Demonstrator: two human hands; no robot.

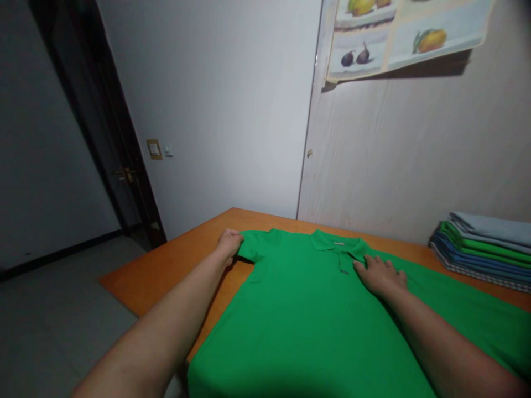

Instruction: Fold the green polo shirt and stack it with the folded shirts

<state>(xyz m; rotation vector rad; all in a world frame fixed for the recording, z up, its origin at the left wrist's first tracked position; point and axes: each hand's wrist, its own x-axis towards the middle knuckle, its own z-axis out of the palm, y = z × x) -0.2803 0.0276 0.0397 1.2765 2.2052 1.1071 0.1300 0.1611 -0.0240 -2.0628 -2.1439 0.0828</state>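
Observation:
A green polo shirt (302,309) lies spread face up over the table, its collar toward the wall and its lower part running toward me. My left hand (230,245) is closed on the end of the shirt's left-side sleeve, pinching the cloth. Spread fingers of my right hand (382,273) rest flat on the shirt beside the collar and the button placket. To the right of that hand, more green cloth stretches past my forearm to the frame edge. The shirt's bottom hem is out of view.
The orange-brown table (178,249) has a corner and edge at the left. A stack of folded clothes (485,251) stands at the right. Behind are a pale wall, a poster of fruit (406,38) and, far left, a dark door frame (120,127).

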